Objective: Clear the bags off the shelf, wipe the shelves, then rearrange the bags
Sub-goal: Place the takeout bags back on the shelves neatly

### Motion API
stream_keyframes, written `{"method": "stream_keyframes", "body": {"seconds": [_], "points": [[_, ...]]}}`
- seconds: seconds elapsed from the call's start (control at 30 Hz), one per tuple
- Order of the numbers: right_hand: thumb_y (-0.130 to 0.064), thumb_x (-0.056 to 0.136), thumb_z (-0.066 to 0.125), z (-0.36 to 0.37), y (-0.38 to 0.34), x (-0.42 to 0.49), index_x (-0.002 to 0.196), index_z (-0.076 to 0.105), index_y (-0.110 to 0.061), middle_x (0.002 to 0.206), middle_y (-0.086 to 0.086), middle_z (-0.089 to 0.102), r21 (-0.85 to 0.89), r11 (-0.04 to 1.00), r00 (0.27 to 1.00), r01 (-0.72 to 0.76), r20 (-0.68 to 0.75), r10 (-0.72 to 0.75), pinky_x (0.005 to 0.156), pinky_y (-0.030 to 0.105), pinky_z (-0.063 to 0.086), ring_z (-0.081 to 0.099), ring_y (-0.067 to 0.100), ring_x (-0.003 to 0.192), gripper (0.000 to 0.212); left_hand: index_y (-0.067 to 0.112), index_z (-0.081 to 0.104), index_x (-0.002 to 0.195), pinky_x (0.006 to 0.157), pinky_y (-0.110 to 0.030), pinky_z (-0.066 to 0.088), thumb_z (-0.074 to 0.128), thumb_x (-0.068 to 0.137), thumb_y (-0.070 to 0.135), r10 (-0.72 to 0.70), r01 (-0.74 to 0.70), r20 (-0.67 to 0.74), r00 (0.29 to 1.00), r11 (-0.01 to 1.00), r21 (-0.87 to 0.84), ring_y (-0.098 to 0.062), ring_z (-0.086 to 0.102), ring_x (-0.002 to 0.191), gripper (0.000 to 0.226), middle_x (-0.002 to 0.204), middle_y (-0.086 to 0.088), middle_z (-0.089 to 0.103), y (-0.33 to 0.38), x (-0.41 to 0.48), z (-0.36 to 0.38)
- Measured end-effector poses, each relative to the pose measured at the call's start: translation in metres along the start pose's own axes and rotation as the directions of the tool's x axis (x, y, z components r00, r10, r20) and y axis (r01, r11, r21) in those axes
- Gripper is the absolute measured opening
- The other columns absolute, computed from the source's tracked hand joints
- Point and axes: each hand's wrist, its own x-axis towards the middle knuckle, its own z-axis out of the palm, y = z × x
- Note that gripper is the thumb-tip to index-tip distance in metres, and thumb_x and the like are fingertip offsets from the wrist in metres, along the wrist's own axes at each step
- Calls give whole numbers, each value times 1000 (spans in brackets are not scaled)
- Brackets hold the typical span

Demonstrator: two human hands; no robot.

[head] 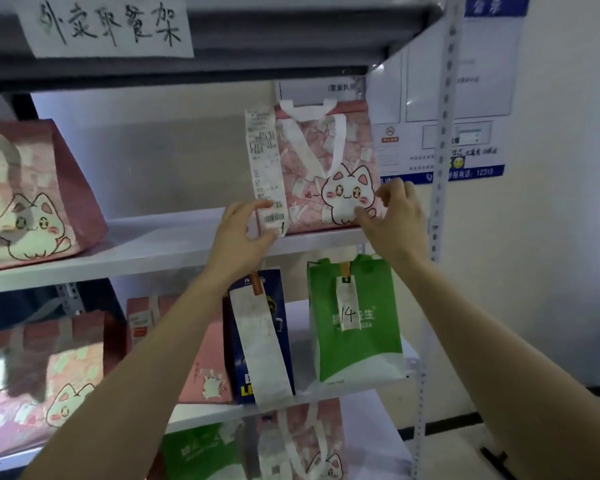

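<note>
Pink cat bag (326,174) upright at the right end of the upper shelf (174,237), long receipt (265,168) hanging down its left front. Left hand (243,233) at the lower left corner, grip half open, forefinger and thumb bracketing the receipt's tail; whether pinching paper or bag, cannot tell. Right hand (395,220) curled round the lower right corner, thumb on the front. Best to take the bag's body on both sides, never the paper, lift level, and keep clear of the post (442,133) alongside and the green bag (354,341) below.
</note>
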Motion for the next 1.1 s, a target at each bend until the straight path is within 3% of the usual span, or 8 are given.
{"method": "stream_keyframes", "body": {"seconds": [0.17, 0.4, 0.63, 0.77, 0.87, 0.93, 1.0, 1.1], "points": [[-56, 82, 83, 18, 13, 36, 152, 31, -17, 150, 9, 48, 25, 984, 964, -174, 207, 165, 101, 48, 51, 55, 34, 132, 96, 36, 60, 142, 111, -36, 53, 79, 97, 25, -61, 63, 26, 998, 997, -46, -12, 59, 122, 50, 144, 2, 52, 8, 18, 17], [-49, 79, 84, 63, -2, 35, 125, 43, -23, 115, -2, 64, 137, 988, 941, -70, 338, 20, 81, 38, 51, 61, 21, 102, 67, 32, 64, 137, 116, -46, 52, 83, 94, 29, -156, 155, -98, 983, 988, -20, -19, 61, 131, 47, 144, 2, 56, -14, 6, -11], [-39, 83, 86, 129, -86, 12, 136, 38, -18, 131, 6, 66, 224, 974, 888, 11, 445, -113, 82, 34, 45, 63, 27, 113, 74, 34, 63, 128, 96, -37, 61, 88, 88, 30, -212, 233, -225, 951, 970, 75, -11, 69, 112, 47, 134, 3, 66, -60, -16, -98], [-35, 85, 84, 154, -129, -5, 137, 36, -16, 129, 9, 66, 226, 973, 866, 39, 478, -145, 81, 33, 47, 65, 33, 116, 74, 33, 62, 130, 106, -53, 56, 87, 88, 30, -243, 280, -238, 940, 950, 135, -24, 64, 122, 49, 131, 1, 60, -87, -22, -142], [-41, 84, 84, 157, -153, -15, 142, 35, -16, 132, 8, 64, 202, 979, 859, 22, 497, -122, 87, 38, 52, 62, 32, 119, 79, 32, 63, 134, 107, -49, 55, 85, 89, 33, -214, 257, -232, 949, 950, 177, -27, 62, 123, 51, 134, -1, 54, -103, -25, -166], [-49, 83, 83, 152, -170, -25, 147, 36, -16, 139, 8, 59, 197, 980, 900, -11, 428, -76, 99, 44, 54, 58, 31, 125, 86, 30, 63, 139, 106, -45, 54, 82, 92, 35, -162, 204, -207, 965, 958, 201, -27, 61, 121, 51, 140, -1, 53, -111, -28, -182], [-53, 86, 76, 149, -192, -38, 149, 38, -14, 143, 9, 51, 181, 983, 981, -10, 193, -25, 103, 49, 52, 55, 30, 127, 83, 29, 62, 141, 103, -40, 52, 78, 95, 32, -81, 123, -192, 978, 968, 219, -22, 60, 117, 49, 136, 1, 54, -119, -35, -203], [-43, 92, 68, 152, -246, -63, 141, 48, -11, 136, 9, 53, 211, 972, 987, 106, -141, -77, 99, 38, 49, 54, 25, 120, 62, 26, 66, 136, 104, -36, 54, 75, 96, 24, 39, 11, -246, 969, 980, 196, -16, 63, 116, 41, 131, 2, 57, -129, -48, -246]]}}
